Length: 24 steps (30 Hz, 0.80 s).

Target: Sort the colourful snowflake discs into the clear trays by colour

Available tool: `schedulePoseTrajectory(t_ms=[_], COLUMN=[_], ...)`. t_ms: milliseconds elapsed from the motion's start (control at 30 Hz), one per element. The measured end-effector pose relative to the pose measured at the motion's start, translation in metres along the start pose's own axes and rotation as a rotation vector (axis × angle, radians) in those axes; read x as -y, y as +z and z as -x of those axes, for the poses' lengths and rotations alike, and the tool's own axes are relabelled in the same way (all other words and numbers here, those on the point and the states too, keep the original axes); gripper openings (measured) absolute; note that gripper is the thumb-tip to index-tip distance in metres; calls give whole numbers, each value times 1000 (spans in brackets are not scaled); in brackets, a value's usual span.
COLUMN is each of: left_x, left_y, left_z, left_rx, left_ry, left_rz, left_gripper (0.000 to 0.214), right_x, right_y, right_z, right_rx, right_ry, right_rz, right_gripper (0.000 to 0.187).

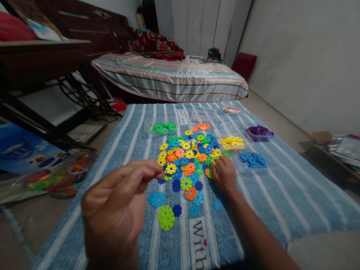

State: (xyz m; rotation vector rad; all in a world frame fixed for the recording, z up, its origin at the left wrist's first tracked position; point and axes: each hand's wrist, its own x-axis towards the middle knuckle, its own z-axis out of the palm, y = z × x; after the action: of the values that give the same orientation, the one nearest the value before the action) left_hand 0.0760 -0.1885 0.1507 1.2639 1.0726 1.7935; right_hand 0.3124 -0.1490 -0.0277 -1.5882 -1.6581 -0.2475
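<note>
A heap of flat plastic snowflake discs (188,153) in yellow, blue, orange and green lies on a blue striped cloth (267,195). My left hand (118,210) hovers raised near the camera, its thumb and fingers pinched together by the heap's left edge; I cannot make out anything between them. My right hand (223,174) rests on the heap's right edge with fingers curled over a yellow disc (214,162). Loose discs, among them a big green one (165,217), lie nearer me.
Clear trays hold sorted discs: green (163,128), orange (203,126), yellow (232,141), purple (259,131), blue (253,160). A bed (174,75) stands behind. A dark table frame (42,75) and a bag of toys (59,176) are at left.
</note>
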Motion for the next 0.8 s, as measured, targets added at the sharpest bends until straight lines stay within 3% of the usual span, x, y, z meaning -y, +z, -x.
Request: schedulePoseTrajectory(t_ms=[167,400,500,633,800], left_x=[42,122,155,192,206], left_y=[7,-11,-17,-25,-33], left_z=[-40,-81,-88,-89,-87], left_rx=[-94,-233,-283,-253,-195], left_ry=[-216,-438,-421,-348,-308], left_rz=[27,-148,-235,-424,-509], left_gripper=[10,15,18,24,30], right_x=[-7,0,6,20,39], right_y=[3,-1,-4,-9,-15], right_z=[-2,-1,1,5,12], right_rx=[69,146,143,196,249], right_ry=[65,25,-3,-15,-36], right_rz=[161,201,192,200,65], right_gripper=[9,8,5,7,16])
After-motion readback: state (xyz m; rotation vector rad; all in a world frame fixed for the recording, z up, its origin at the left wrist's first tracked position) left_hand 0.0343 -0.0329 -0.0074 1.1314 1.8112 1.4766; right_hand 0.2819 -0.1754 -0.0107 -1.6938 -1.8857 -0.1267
